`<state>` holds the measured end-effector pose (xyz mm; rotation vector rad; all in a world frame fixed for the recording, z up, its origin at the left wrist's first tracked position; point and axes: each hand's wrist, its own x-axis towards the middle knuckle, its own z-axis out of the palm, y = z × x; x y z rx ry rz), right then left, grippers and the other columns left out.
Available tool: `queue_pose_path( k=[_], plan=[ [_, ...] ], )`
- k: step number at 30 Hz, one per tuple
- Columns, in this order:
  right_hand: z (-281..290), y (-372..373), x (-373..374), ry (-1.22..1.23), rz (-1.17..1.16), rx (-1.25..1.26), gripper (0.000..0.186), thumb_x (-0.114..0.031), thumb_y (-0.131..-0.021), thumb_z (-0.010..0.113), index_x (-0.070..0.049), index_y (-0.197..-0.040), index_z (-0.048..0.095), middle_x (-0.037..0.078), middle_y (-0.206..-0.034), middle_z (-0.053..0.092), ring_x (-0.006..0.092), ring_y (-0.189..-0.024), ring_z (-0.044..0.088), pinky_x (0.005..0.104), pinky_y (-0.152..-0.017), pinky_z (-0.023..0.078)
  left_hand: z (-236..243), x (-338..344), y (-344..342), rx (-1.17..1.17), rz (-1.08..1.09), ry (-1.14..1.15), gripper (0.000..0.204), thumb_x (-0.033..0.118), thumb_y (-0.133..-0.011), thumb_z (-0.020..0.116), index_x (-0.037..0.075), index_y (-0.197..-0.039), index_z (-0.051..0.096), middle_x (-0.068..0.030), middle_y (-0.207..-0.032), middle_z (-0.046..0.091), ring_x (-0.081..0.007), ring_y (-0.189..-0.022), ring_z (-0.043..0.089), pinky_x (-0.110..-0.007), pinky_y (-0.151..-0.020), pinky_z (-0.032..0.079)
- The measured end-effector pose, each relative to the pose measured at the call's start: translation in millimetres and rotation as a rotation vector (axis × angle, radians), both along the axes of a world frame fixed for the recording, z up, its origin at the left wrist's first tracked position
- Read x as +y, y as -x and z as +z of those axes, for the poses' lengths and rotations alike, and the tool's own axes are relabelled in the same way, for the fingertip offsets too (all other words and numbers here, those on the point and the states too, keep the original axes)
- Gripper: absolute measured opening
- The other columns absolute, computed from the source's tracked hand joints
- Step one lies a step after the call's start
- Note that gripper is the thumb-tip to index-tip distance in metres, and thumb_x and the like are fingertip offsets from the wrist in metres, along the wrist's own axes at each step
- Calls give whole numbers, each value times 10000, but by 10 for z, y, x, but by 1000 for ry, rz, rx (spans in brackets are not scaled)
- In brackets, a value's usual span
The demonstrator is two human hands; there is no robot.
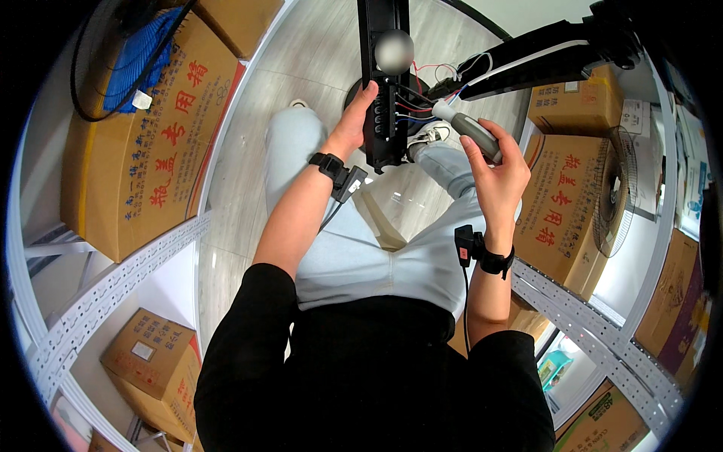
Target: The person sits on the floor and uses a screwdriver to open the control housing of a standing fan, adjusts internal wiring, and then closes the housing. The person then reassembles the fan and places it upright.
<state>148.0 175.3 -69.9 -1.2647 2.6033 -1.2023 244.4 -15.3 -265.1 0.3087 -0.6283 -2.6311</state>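
Head view: L hand (350,129) grips the black housing (385,81), upper ctr, thumb visible, other fingers hidden; R hand (498,162) has fingers closed on a grey-handled screwdriver (473,126). Wires (419,119) reach the open housing; wiring looks approx. midway, closing-up prob. left. Carton (154,139), upper L, has red/blue chars.

Long black panel (388,102), wires (416,111) attached; grey-handled screwdriver (468,126) slanted beside it.

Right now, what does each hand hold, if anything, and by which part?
The right hand holds a rounded grey-and-white tool by its grey handle; the left hand grips a long black casing by its left edge.
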Motion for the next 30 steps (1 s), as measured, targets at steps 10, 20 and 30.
queue_pose_path(
  k=[10,20,30],
  plan=[
    [134,72,-34,-36,236,144,280,-8,-804,774,-69,-1068,710,78,-1152,692,225,-994,677,306,-788,564,38,23,29,-39,45,109,644,581,-983,505,40,-1330,549,-106,-1187,675,-196,-1047,675,-350,-907,563],
    [119,226,-17,-51,341,268,318,17,-766,772,-77,-1066,719,76,-1153,697,256,-1015,676,326,-827,556,83,23,33,-107,4,59,609,563,-984,521,52,-1310,576,-97,-1151,691,-191,-1008,688,-340,-870,577],
    [261,291,-54,-68,295,138,326,-36,-783,788,-88,-1093,704,75,-1119,700,244,-943,699,327,-777,578,75,17,41,-26,6,177,642,491,-982,576,65,-1436,415,-101,-1270,622,-196,-1084,656,-350,-907,569]
  ],
)
